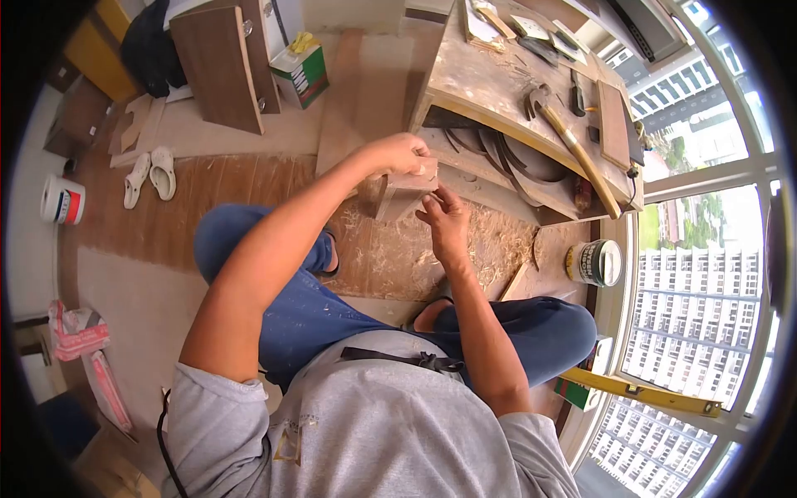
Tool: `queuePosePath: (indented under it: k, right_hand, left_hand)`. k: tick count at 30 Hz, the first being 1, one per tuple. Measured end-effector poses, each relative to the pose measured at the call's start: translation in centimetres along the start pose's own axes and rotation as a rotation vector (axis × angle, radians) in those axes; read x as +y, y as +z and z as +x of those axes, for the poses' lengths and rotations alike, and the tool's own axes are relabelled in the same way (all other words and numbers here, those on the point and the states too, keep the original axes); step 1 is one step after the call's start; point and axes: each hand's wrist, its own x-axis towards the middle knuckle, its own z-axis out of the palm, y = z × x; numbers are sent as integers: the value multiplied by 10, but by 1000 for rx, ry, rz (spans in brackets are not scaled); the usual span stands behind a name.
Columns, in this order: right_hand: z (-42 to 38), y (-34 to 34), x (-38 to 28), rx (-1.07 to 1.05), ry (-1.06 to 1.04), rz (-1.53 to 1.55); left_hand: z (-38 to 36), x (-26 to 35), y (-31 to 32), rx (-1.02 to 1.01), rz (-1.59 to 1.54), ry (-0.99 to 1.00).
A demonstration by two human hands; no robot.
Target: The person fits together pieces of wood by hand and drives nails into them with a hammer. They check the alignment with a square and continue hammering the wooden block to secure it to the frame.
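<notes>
1. Wooden piece (404,186) sits just ahead of my folded legs (311,286), above the plank floor (266,178) and between my two hands.
2. From my left hand (397,155) it lies just below and to the right; from my right hand (448,220) it lies up and to the left.
3. It is seen nearly end-on, so I can't be sure of its long axis; the visible sides seem to run downward from the pale end.
4. My left hand is the nearer, fingers curled closed over the top edge, holding it.
5. My right hand is half open, fingers bent at the right side; I can't tell whether the fingertips press on it or only hover.
6. It looks like bare wood, pale brown and flat-faced, with squared corners.
7. Thin, curly shavings (374,257) litter the glossy brown boards around it.
8. Beyond, to my right, a rough wooden bench (473,75) carries a hammer (577,153) with a smooth, straight handle; dark, curved strips (498,153) lie underneath its top.
</notes>
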Motion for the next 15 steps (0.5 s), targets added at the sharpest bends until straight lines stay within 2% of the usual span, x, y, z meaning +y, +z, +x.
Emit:
queuePosePath:
  k: [3, 5, 6, 8, 15]
  right_hand:
    - [9, -5, 13, -30, -40, -153]
    - [15, -7, 23, -7, -185, -532]
    - [13, -4, 18, 2, -184, -523]
    - [7, 7, -2, 28, -252, -707]
    - [12, 4, 11, 75, -272, -561]
  left_hand:
    - [0, 0, 0, -38, -53, -18]
    - [0, -2, 2, -47, -63, -19]
    - [1, -3, 2, -54, -82, -16]
    - [2, -6, -1, -53, -60, 1]
    - [7, -14, -1, -72, -115, 4]
